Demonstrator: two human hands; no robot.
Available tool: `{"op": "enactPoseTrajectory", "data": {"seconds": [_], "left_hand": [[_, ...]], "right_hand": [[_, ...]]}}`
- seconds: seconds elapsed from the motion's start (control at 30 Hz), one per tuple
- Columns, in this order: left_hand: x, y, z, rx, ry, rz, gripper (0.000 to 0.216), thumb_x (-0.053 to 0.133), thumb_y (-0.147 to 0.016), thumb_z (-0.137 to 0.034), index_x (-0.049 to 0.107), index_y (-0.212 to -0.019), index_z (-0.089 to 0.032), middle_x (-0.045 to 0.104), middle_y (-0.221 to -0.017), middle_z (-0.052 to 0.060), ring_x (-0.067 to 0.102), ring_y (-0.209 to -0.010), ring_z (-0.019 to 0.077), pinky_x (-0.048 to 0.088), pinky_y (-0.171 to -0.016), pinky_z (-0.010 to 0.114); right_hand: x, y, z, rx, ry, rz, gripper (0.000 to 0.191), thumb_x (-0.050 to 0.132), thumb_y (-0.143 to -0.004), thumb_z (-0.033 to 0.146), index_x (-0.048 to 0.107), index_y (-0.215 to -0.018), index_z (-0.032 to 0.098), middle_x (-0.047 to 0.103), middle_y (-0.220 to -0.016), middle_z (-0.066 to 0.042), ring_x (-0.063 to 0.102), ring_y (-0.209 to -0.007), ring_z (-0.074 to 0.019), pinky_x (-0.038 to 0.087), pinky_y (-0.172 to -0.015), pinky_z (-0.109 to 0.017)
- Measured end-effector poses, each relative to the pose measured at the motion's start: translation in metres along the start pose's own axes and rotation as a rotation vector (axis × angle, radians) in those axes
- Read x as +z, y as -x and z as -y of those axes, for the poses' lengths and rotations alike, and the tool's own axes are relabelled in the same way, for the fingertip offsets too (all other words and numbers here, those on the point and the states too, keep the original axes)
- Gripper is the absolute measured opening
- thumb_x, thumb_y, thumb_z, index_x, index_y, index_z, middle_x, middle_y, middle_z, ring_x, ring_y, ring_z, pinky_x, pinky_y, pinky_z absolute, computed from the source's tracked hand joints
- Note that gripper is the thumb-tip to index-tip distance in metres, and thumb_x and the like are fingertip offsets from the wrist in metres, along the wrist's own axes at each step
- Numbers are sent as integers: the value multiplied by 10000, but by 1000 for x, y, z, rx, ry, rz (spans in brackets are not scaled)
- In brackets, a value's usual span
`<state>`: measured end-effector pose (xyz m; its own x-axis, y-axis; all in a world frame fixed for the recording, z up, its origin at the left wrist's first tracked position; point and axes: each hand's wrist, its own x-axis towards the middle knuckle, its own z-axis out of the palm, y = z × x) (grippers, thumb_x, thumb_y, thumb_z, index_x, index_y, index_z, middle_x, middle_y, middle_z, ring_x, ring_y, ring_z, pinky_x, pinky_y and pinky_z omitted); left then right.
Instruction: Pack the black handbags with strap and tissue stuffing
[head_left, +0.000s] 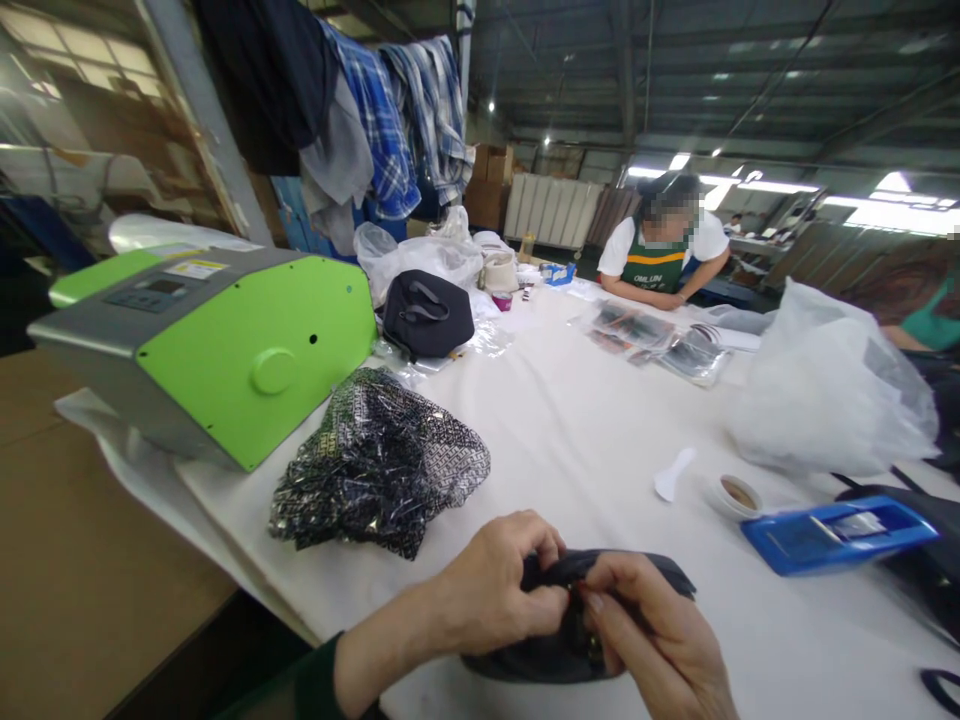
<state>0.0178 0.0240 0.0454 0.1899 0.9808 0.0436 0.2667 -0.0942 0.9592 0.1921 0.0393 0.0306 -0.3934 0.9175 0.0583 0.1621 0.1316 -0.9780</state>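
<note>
A soft black pouch (544,662) lies on the white-covered table at the near edge, under both hands. My left hand (499,585) is closed on the pouch's upper edge, thumb and fingers gripping the dark material. Close beside it, my right hand (660,630) is pinched at the middle of the pouch. A small brassy glint shows near its fingertips, but what it pinches is too small and too covered to make out. The pouch's inside is mostly hidden by the hands.
Crumpled black patterned plastic (382,460) lies left, beside a green-and-grey machine (285,340). Behind is a dark rounded bag (427,315). At right are a blue tray (832,535), a small bowl (739,495) and a white plastic bag (832,385). A person (664,250) leans on the table's far side.
</note>
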Motion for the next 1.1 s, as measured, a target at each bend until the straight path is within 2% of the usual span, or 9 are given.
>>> {"op": "enactPoseTrajectory", "data": {"seconds": [0.1,0.17,0.27,0.47,0.6,0.77,0.83,1.0,1.1], "left_hand": [[0,2,1,121,-229,1,170,470,-592,-173,350,-708,-205,568,-851,69,501,-782,206,395,-738,324],[1,2,3,149,-281,1,199,481,-583,-157,330,-702,-208,558,-845,62,493,-765,197,397,-722,315],[0,3,5,131,-209,5,184,524,-603,-137,369,-678,-202,579,-858,46,513,-769,180,406,-713,287],[-5,4,7,98,-29,9,143,637,-616,-86,542,-684,-168,622,-875,27,553,-786,160,414,-742,260],[-5,3,6,113,-39,4,228,667,-593,-48,472,-619,-163,613,-841,13,545,-755,144,392,-713,240],[-5,3,13,183,-125,-19,367,787,-568,-206,426,-628,-174,585,-823,17,514,-713,147,375,-659,247],[-5,6,16,193,-110,-27,353,787,-586,-248,446,-636,-172,582,-832,24,504,-698,143,369,-631,244],[-5,14,20,140,174,-96,207,713,-688,-306,561,-697,-166,609,-870,48,553,-817,178,409,-765,283],[-5,13,20,140,200,-79,220,720,-664,-284,533,-663,-169,609,-888,49,554,-829,181,409,-767,280]], "right_hand": [[0,0,-1,-41,38,23,282,506,-856,448,567,-772,186,427,-502,52,393,-426,-81,322,-409,-186],[-1,1,-2,-68,66,27,257,499,-865,418,571,-775,189,429,-507,50,388,-426,-83,321,-413,-193],[-1,1,-4,-79,74,22,228,503,-866,393,568,-777,194,437,-499,51,386,-416,-84,321,-410,-196],[0,2,-3,-79,54,9,217,514,-860,392,573,-780,199,449,-502,52,403,-418,-80,333,-410,-185],[-1,2,-2,-97,81,29,217,516,-862,389,575,-772,202,465,-504,49,415,-429,-81,336,-409,-179],[-3,1,-2,-94,113,38,262,493,-873,417,574,-760,196,435,-483,52,395,-414,-82,339,-400,-184],[-3,1,-2,-72,111,37,269,494,-871,425,573,-751,196,434,-479,52,397,-412,-83,344,-399,-183],[-1,0,1,-62,104,32,266,533,-844,436,576,-740,195,453,-497,42,416,-417,-90,347,-394,-186],[-1,0,3,-66,112,29,282,522,-847,451,580,-741,196,438,-475,46,419,-394,-94,356,-385,-193]]}}
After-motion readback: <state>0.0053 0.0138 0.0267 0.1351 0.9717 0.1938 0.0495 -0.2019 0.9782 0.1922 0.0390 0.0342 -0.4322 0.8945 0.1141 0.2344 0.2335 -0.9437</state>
